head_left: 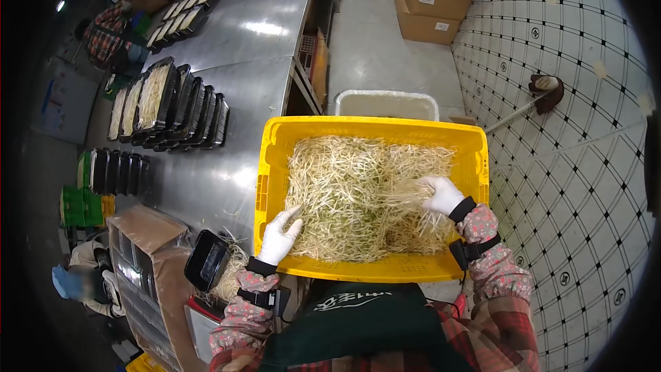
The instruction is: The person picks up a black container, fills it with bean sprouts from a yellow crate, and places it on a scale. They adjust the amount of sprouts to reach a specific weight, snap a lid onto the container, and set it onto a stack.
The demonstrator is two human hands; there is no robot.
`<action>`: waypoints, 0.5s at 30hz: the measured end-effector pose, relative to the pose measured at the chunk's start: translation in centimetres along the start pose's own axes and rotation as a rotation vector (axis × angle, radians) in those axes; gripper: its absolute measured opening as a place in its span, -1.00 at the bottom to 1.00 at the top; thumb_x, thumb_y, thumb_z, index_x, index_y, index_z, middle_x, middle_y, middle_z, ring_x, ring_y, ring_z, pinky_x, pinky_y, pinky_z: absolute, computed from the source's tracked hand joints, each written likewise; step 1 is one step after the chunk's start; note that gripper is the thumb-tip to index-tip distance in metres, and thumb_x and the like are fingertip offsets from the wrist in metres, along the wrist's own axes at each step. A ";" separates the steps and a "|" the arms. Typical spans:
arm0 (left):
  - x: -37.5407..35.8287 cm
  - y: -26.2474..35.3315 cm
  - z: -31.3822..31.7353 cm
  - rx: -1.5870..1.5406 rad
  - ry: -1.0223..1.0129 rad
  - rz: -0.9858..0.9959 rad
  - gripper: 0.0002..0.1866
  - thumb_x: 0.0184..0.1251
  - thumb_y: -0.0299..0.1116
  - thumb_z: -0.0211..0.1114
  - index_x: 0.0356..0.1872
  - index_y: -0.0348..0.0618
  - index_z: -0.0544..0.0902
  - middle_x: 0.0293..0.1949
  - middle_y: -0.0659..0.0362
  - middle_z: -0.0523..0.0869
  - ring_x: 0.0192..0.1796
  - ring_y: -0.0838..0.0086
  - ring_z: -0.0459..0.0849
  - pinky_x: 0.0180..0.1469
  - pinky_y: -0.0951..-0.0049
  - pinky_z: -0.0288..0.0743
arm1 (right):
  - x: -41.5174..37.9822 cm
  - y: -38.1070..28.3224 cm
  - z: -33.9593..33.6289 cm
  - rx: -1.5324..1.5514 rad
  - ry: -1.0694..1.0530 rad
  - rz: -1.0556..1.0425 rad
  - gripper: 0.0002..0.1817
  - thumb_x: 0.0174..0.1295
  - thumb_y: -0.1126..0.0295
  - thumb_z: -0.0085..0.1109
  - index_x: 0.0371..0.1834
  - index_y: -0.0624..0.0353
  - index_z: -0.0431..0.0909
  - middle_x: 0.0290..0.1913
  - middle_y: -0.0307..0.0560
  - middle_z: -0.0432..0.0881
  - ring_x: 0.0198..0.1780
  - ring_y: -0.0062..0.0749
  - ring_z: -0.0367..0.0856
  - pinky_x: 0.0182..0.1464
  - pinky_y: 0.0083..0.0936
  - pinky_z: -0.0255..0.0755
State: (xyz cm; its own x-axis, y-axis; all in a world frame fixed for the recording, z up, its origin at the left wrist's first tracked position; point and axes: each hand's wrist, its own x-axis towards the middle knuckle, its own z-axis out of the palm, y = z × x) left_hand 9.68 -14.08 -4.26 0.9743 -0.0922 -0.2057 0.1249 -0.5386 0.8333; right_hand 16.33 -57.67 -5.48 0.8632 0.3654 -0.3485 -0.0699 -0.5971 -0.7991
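A yellow crate (375, 272) full of pale bean sprouts (337, 193) stands right in front of me. My right hand (443, 195), in a white glove, is closed on a bunch of sprouts (406, 195) at the crate's right side. Their strands stick out to the left of my fingers. My left hand (279, 237), also gloved in white, reaches over the left wall of the crate. Its fingers are apart at the edge of the sprout heap and hold nothing. The heap is thicker on the left and looks lower and browner at the lower right.
On the steel table (241, 55) stand black trays of sprouts (155, 96) in stacks. A black tray (206, 260) lies above loose sprouts beside a cardboard box (148, 262). Behind the crate is a white tub (385, 105). Two people (86, 279) are at the left.
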 end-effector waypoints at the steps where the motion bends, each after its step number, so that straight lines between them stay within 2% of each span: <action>1: 0.3 -0.2 0.2 -0.047 0.005 -0.022 -0.60 0.34 -0.44 0.30 0.20 -0.26 0.58 0.10 -0.03 0.69 0.18 0.26 0.65 0.25 0.40 0.44 | 0.4 -2.0 0.5 -0.025 0.004 -0.085 -0.48 -0.01 0.30 0.35 0.11 0.02 0.62 -0.01 0.10 0.65 0.06 -0.03 0.62 0.11 -0.23 0.52; 2: 0.5 -0.4 0.6 -0.093 0.008 -0.045 -0.59 0.35 -0.44 0.30 0.21 -0.28 0.57 0.11 -0.03 0.68 0.18 0.27 0.64 0.26 0.41 0.44 | 1.1 -4.7 1.5 -0.051 0.008 -0.170 -0.46 -0.03 0.29 0.36 0.13 0.04 0.61 0.00 0.09 0.64 0.07 -0.04 0.61 0.12 -0.26 0.51; 3: 0.7 -0.6 0.8 -0.139 0.013 -0.068 -0.58 0.36 -0.44 0.30 0.22 -0.29 0.55 0.12 -0.02 0.68 0.19 0.29 0.64 0.26 0.41 0.44 | 1.5 -8.2 1.9 -0.111 -0.111 -0.219 -0.39 -0.03 0.29 0.36 0.20 0.04 0.55 0.08 0.04 0.60 0.13 -0.07 0.57 0.16 -0.28 0.49; 4: 0.7 -0.7 0.9 -0.145 0.003 -0.068 -0.57 0.39 -0.41 0.27 0.25 -0.31 0.52 0.14 -0.02 0.66 0.21 0.30 0.62 0.28 0.40 0.42 | 2.4 -8.5 3.8 -0.081 -0.198 -0.242 -0.29 -0.03 0.24 0.40 0.30 0.02 0.46 0.15 0.05 0.54 0.19 -0.05 0.53 0.22 -0.28 0.45; 5: 0.6 -0.6 0.8 -0.110 0.009 -0.048 -0.57 0.40 -0.41 0.27 0.25 -0.31 0.52 0.14 -0.02 0.66 0.21 0.30 0.62 0.29 0.39 0.41 | 3.1 -9.0 5.0 -0.100 -0.258 -0.359 -0.21 -0.02 0.16 0.43 0.37 0.02 0.39 0.24 0.10 0.49 0.22 -0.02 0.51 0.25 -0.26 0.43; 7: 0.0 -0.2 0.3 -0.041 0.025 -0.015 -0.58 0.41 -0.39 0.25 0.25 -0.30 0.52 0.13 -0.02 0.67 0.22 0.29 0.61 0.30 0.38 0.40 | 5.2 -6.2 5.5 -0.097 -0.203 -0.487 -0.13 -0.03 0.08 0.48 0.40 0.06 0.37 0.34 0.14 0.43 0.28 0.00 0.48 0.30 -0.28 0.39; 9: -1.3 -1.6 -0.3 0.003 0.053 -0.038 -0.58 0.42 -0.39 0.23 0.25 -0.30 0.53 0.13 -0.03 0.67 0.23 0.28 0.60 0.31 0.38 0.39 | 8.0 -0.5 3.7 -0.107 -0.121 -0.243 -0.12 0.02 0.02 0.46 0.43 0.08 0.33 0.42 0.14 0.35 0.36 0.04 0.40 0.37 -0.28 0.32; 11: -2.5 -2.4 -0.5 0.041 0.077 -0.050 -0.59 0.42 -0.39 0.22 0.24 -0.29 0.54 0.13 -0.04 0.67 0.23 0.26 0.61 0.31 0.36 0.39 | 9.8 1.7 1.1 -0.351 -0.134 0.149 -0.13 0.08 -0.06 0.39 0.45 0.03 0.33 0.46 0.12 0.32 0.46 0.07 0.27 0.43 -0.22 0.23; 13: -3.3 -2.4 -0.5 0.067 0.087 -0.043 -0.60 0.41 -0.39 0.23 0.22 -0.28 0.56 0.12 -0.05 0.67 0.21 0.23 0.62 0.30 0.35 0.40 | 11.3 4.1 2.3 -0.584 -0.068 0.135 -0.14 0.12 -0.13 0.31 0.47 -0.02 0.30 0.51 0.11 0.25 0.53 0.06 0.15 0.45 -0.10 0.17; 14: -3.5 -2.2 -0.3 0.121 0.097 -0.020 -0.61 0.40 -0.39 0.24 0.21 -0.26 0.57 0.10 -0.06 0.68 0.19 0.21 0.63 0.27 0.34 0.42 | 11.9 5.4 3.2 -0.596 -0.016 0.110 -0.12 0.13 -0.20 0.25 0.50 -0.08 0.25 0.58 0.06 0.12 0.59 0.02 0.02 0.43 0.09 0.13; 15: -3.5 -1.7 0.0 0.172 0.109 0.004 -0.62 0.39 -0.40 0.24 0.20 -0.24 0.58 0.08 -0.06 0.68 0.16 0.18 0.64 0.25 0.33 0.44 | 11.6 5.2 3.8 -0.643 -0.051 0.141 -0.11 0.14 -0.22 0.23 0.50 -0.08 0.25 0.59 0.05 0.09 0.60 0.01 -0.02 0.42 0.13 0.12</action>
State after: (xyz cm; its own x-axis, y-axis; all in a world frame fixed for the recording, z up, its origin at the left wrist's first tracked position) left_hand 6.06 -12.84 -4.92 0.9904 -0.0084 -0.1381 0.0963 -0.6744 0.7321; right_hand 24.10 -53.80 -15.51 0.8416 0.2763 -0.4641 0.1459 -0.9436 -0.2973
